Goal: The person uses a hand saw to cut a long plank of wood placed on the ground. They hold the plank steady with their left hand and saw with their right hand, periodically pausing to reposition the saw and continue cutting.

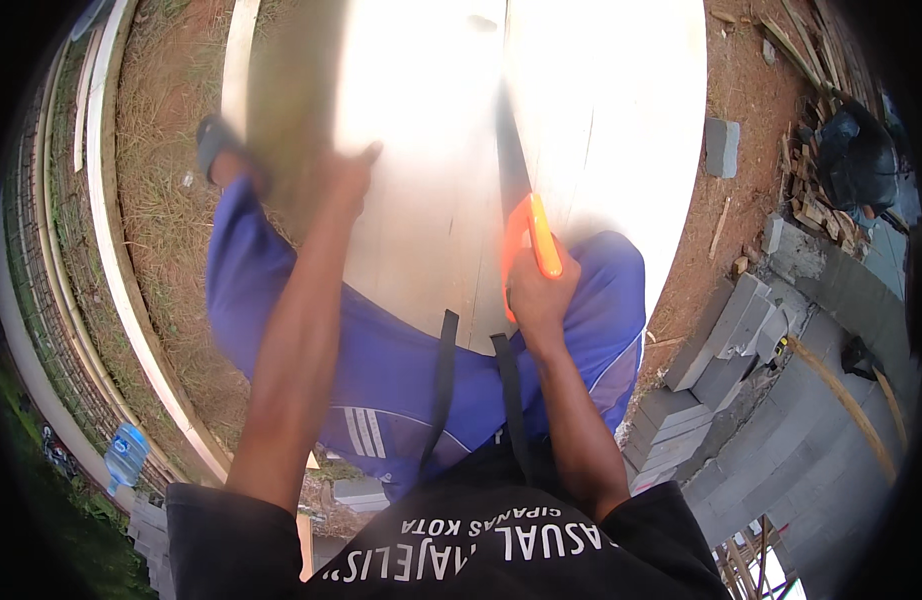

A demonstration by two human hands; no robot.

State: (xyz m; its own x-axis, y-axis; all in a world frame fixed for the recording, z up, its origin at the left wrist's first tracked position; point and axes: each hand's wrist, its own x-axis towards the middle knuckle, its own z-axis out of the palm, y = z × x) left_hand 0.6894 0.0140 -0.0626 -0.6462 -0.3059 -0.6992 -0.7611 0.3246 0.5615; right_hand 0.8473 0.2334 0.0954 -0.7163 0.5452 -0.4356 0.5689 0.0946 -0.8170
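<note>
My right hand (543, 295) is closed round the orange handle of a hand saw (512, 160). Its dark blade points away from me over a pale wooden board (421, 210), close to a thin dark line running lengthwise. Glare washes out much of the board's far part. At the board's left edge is my left hand (349, 178), thumb stretched out over the surface. Its other fingers are blurred and hidden, so their grip cannot be made out. My legs in blue trousers (601, 285) are bent at both sides of the near part of the board.
Long timber strips (106, 180) lie on the grassy ground at left, near a blue-tinted plastic bottle (127, 456). Grey blocks (726, 335) are stacked at right. Beyond them are scrap wood pieces (813, 212) and a person in dark clothes (859, 155).
</note>
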